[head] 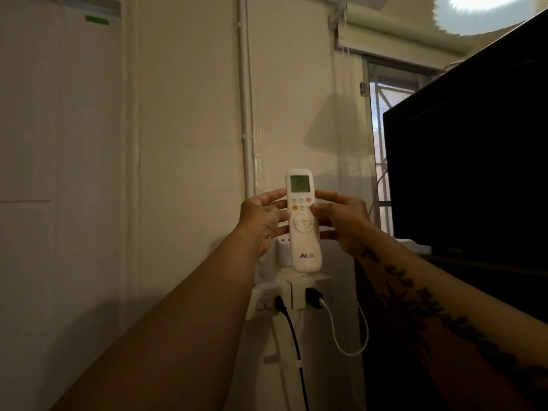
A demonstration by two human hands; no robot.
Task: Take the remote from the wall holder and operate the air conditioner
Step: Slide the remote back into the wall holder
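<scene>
White remote (303, 221) gripped by both hands, left (262, 222) and right (345, 222); operating step, next press a button.

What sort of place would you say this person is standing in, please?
Probably a room in a home: a window with a roller blind, a dark screen, wall sockets with chargers, and an air-conditioner remote held in both hands.

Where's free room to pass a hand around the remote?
Free: bare wall left of the left hand, out to the door frame; also above the remote, between the conduit pipe and the window. Crowded: below, at the outlets with plugged black cable and white cable; right, the dark screen.
</scene>
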